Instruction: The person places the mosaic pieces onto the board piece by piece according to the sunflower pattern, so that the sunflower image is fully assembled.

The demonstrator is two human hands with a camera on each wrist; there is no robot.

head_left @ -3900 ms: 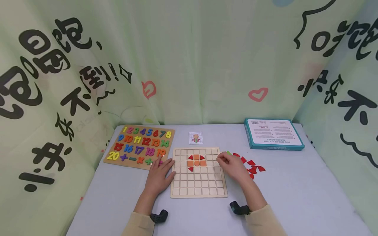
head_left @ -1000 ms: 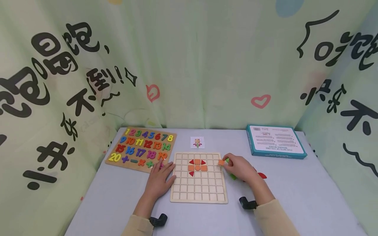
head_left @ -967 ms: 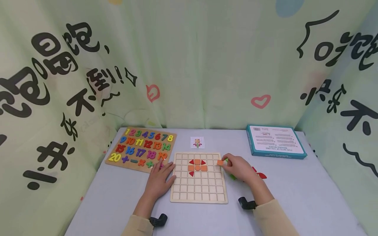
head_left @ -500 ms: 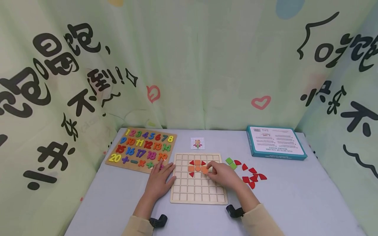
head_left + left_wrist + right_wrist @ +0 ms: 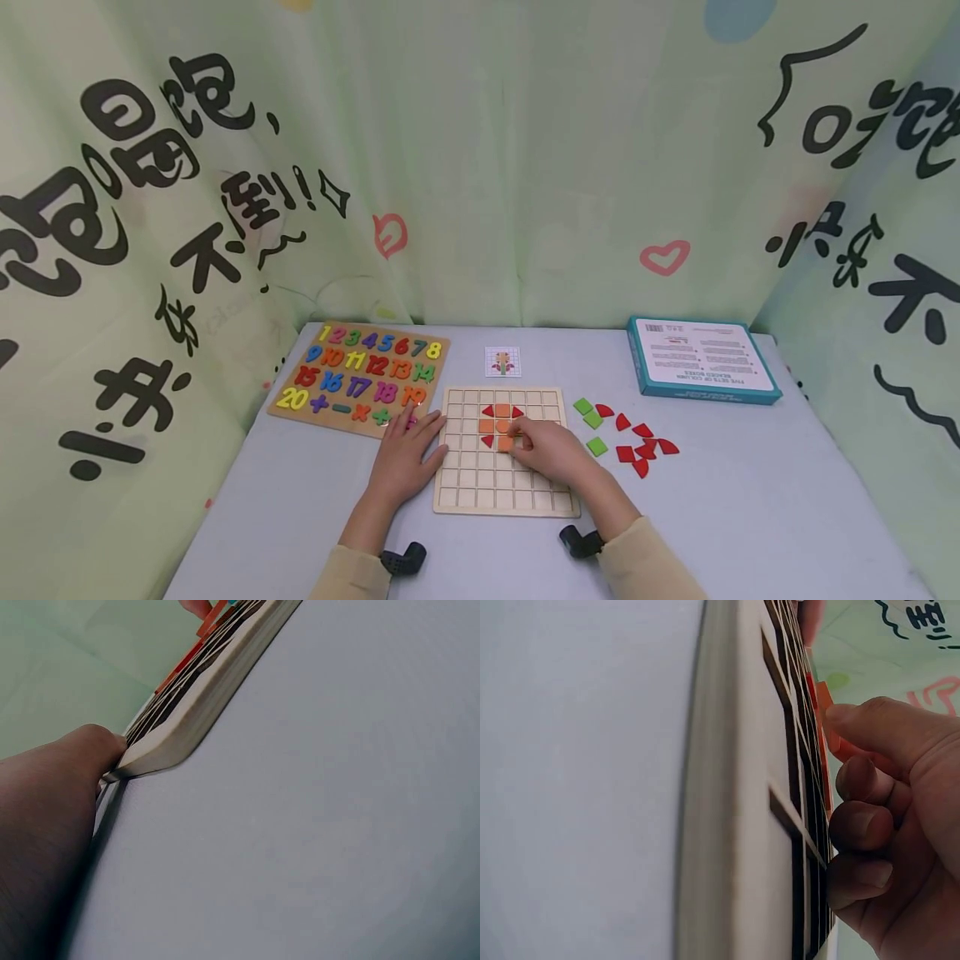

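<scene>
A wooden grid board [image 5: 507, 502] lies in the middle of the table, with orange squares, an orange circle and red triangles set in its upper cells. Over it, my right hand [image 5: 553, 450] pinches an orange square tile [image 5: 505, 444] between thumb and index finger, just below the orange circle. In the right wrist view the orange tile [image 5: 827, 712] stands tilted against the board, the other fingers curled beneath. My left hand [image 5: 405, 457] lies with fingers spread at the board's left edge. Its thumb [image 5: 97, 746] touches the board's corner side in the left wrist view.
Green squares [image 5: 592, 419] and several red pieces [image 5: 642, 450] lie right of the board. A small pattern card [image 5: 502, 362] is behind it. A number puzzle board [image 5: 360, 379] sits at the left, partly under the left fingertips; a teal box [image 5: 703, 358] at the back right.
My right hand has brought an orange square from the loose pieces leftward over the board to below the orange circle. A further green square now shows. The left hand has stayed in place.
</scene>
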